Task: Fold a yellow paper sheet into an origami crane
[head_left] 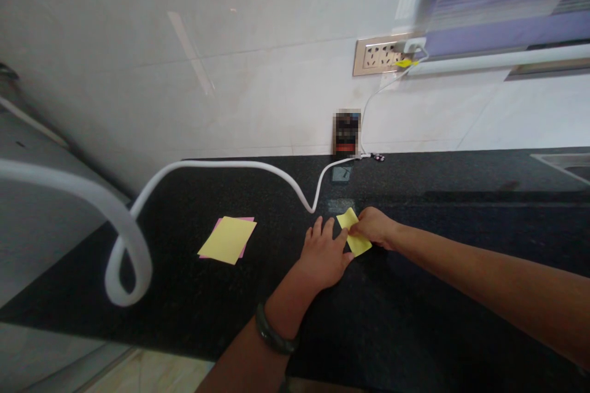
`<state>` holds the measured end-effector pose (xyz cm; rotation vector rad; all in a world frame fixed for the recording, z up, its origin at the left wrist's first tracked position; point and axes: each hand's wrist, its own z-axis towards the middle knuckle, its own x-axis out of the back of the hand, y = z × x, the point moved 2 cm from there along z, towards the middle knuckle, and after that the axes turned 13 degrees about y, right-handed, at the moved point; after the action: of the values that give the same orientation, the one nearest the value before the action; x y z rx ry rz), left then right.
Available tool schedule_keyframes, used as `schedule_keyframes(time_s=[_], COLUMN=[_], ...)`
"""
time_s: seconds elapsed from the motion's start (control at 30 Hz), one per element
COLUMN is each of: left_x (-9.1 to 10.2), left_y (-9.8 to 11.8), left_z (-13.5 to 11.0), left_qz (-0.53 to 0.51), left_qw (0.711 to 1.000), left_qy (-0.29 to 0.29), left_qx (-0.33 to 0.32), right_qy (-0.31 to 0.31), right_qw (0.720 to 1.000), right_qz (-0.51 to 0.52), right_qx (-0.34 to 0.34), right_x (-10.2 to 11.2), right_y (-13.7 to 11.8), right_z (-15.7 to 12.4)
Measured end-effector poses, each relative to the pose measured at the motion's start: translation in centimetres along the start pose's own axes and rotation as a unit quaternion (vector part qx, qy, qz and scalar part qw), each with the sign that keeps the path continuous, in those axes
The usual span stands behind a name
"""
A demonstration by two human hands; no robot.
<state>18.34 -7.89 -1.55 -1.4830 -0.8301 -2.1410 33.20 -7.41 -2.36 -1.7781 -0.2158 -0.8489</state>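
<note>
The narrow yellow paper (362, 245) is lying on the dark counter (442, 212), its long axis running from 11 to 5 o'clock, while the right hand (377, 227) is pinching its 2-o'clock edge and the left hand (324, 258), splayed, is touching its 8-o'clock edge.

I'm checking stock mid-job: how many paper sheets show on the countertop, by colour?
Yellow: 2 (handled sheet, pile's top sheet)
Pink: 1 (partly covered sheet)
Total: 3 showing; I can't tell whether more layers lie hidden.
</note>
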Motion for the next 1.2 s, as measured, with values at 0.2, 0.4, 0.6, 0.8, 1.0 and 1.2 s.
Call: schedule_keyframes(time_s=[0.2, 0.4, 0.6, 0.8, 1.0, 1.2], left_x=[0.6, 1.0, 0.7, 0.4, 0.5, 0.8], left_y=[0.1, 0.3, 0.2, 0.0, 0.1, 0.1], left_z=[-0.1, 0.0, 0.1, 0.0, 0.0, -0.1], left_qz=[-0.016, -0.013, -0.007, 0.007, 0.008, 0.030], left_qw=[1.000, 0.999, 1.000, 1.000, 1.000, 0.999], left_qy=[-0.016, -0.035, -0.014, -0.013, -0.020, -0.027], left_qx=[-0.004, 0.007, -0.001, 0.006, 0.003, -0.001], right_qy=[0.011, 0.030, -0.041, -0.057, -0.044, -0.037], right_qw=[0.990, 0.958, 0.820, 0.785, 0.783, 0.788], right_qz=[-0.123, -0.198, -0.372, -0.398, -0.420, -0.427], right_qx=[0.070, 0.205, 0.433, 0.471, 0.457, 0.443], right_x=[1.8, 5.9, 5.2, 4.4, 5.9, 6.1], right_y=[0.2, 0.1, 0.3, -0.2, 1.7, 2.1], right_z=[0.8, -0.9, -3.7, -3.2, -2.6, -2.8])
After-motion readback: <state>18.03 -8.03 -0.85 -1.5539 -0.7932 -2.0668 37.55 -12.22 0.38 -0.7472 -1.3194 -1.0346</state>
